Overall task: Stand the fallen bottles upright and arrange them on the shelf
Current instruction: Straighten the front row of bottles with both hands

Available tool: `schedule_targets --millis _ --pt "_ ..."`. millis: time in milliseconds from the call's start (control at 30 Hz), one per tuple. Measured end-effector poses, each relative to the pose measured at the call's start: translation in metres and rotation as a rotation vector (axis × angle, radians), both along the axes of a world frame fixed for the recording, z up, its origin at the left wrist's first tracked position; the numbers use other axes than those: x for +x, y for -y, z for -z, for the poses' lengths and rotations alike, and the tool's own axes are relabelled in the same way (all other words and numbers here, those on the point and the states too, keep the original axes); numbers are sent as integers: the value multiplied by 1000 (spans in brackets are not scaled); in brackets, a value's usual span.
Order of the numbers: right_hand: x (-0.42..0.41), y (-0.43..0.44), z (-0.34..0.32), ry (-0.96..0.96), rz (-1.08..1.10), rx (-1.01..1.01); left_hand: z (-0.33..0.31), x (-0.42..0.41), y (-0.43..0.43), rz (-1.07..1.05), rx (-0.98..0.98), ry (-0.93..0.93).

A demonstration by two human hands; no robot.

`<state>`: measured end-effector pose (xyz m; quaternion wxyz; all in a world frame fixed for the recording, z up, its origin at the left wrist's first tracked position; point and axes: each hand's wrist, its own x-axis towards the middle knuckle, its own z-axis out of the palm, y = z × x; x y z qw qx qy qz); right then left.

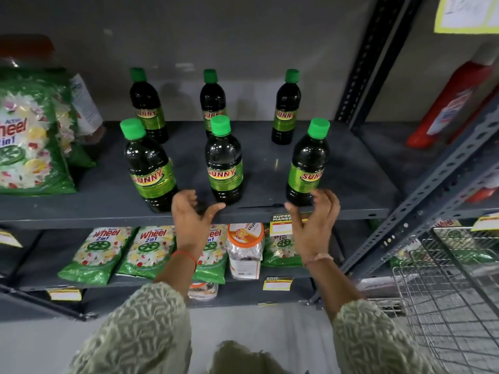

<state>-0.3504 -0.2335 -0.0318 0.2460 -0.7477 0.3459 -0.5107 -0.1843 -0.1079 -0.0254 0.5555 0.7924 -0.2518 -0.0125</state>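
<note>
Several dark bottles with green caps and green SUNNY labels stand upright on the grey shelf (351, 168) in two rows. The front row holds a left bottle (148, 168), a middle bottle (224, 163) and a right bottle (306, 166). Behind them stand a back left bottle (147, 103), a back middle bottle (212, 98) and a back right bottle (286, 106). My left hand (190, 214) hovers open at the shelf's front edge, between the front left and middle bottles. My right hand (316, 220) is open too, fingers curled just beside the front right bottle's base, holding nothing.
A large green Wheel detergent bag (29, 130) leans at the shelf's left end. Red bottles (456, 103) stand on the neighbouring shelf to the right. Below are more Wheel packs (100, 255) and a clear jar with an orange lid (245, 249). A wire basket (445, 300) sits at lower right.
</note>
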Motion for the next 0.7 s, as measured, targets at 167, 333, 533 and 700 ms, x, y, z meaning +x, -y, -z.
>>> schedule_targets --millis 167,333,533,700 --pt "63 -23 -23 -215 -387 265 9 19 -29 -359 -29 113" --pt "101 -7 -32 -318 -458 587 3 56 -43 -280 90 27" --pt "113 -18 -25 -300 -391 537 3 73 -51 -234 53 3" --pt "121 -26 -20 -317 -367 492 -5 91 -67 -252 2 -64"
